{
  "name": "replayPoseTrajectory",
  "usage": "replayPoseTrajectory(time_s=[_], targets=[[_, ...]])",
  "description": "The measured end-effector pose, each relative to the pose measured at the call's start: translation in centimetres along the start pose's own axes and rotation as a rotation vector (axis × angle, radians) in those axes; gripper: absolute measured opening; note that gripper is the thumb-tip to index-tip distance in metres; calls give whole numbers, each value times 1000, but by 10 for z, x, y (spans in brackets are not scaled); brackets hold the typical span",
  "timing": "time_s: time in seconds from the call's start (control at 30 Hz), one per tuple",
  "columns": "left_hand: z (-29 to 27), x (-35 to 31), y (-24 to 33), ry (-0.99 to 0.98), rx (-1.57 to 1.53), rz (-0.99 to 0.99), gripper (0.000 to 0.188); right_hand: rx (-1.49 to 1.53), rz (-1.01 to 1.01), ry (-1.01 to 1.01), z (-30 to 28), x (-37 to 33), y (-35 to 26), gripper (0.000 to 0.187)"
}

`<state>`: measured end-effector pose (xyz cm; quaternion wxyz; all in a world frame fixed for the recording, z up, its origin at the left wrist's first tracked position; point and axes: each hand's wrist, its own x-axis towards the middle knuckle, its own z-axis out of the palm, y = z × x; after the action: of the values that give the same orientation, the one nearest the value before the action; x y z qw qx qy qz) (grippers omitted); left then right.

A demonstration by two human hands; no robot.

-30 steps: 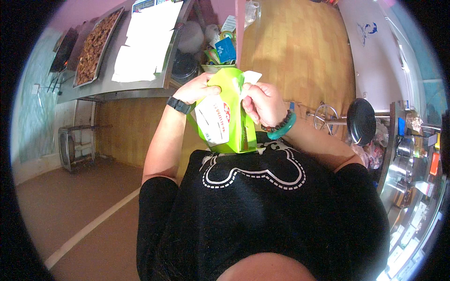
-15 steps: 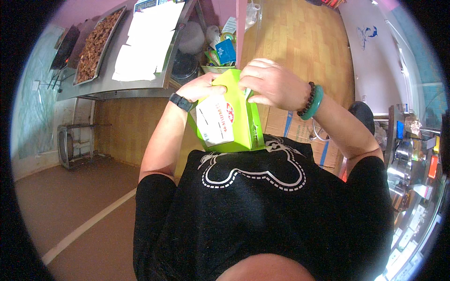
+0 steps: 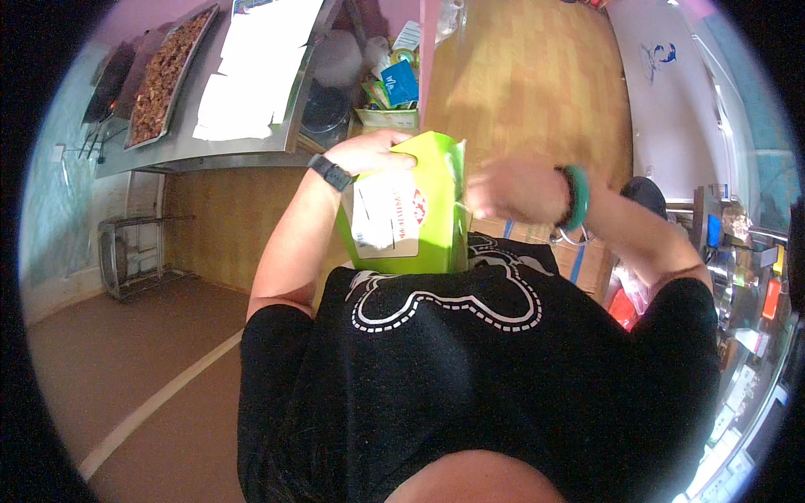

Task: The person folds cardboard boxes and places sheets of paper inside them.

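A bright green paper bag or box (image 3: 438, 205) with a white label stands upright close against my black shirt. My left hand (image 3: 369, 155), with a dark watch on its wrist, grips the upper left edge, thumb on the near face and fingers behind. Just right of the green package is my right hand (image 3: 516, 191), a green bangle at its wrist. Motion smears its fingers, so I cannot tell whether they hold anything or touch the package's right side. What is inside the package is hidden.
A metal table (image 3: 189, 113) at the far left carries white paper sheets (image 3: 251, 71) and a tray of brown chunks (image 3: 172, 75). Past my left hand are a dark round tub (image 3: 325, 109) and a bin of packets (image 3: 390, 117). A cardboard box (image 3: 599, 264) lies below my right forearm.
My right hand has come away from the package's top edge, moving right and downward. My left hand keeps its grip, and the package has turned slightly.
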<state>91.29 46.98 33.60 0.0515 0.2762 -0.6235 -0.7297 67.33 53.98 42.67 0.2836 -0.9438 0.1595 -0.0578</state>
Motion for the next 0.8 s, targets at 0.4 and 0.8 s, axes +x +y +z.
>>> replayPoseTrajectory(time_s=[0.4, 0.8], targets=[[-18, 5, -3, -59, -158, 71, 41, -409, 122, 175, 5, 7, -7, 20], [-21, 12, -7, -54, -128, 45, 40, -447, -123, 301, 23, -28, -26, 14]])
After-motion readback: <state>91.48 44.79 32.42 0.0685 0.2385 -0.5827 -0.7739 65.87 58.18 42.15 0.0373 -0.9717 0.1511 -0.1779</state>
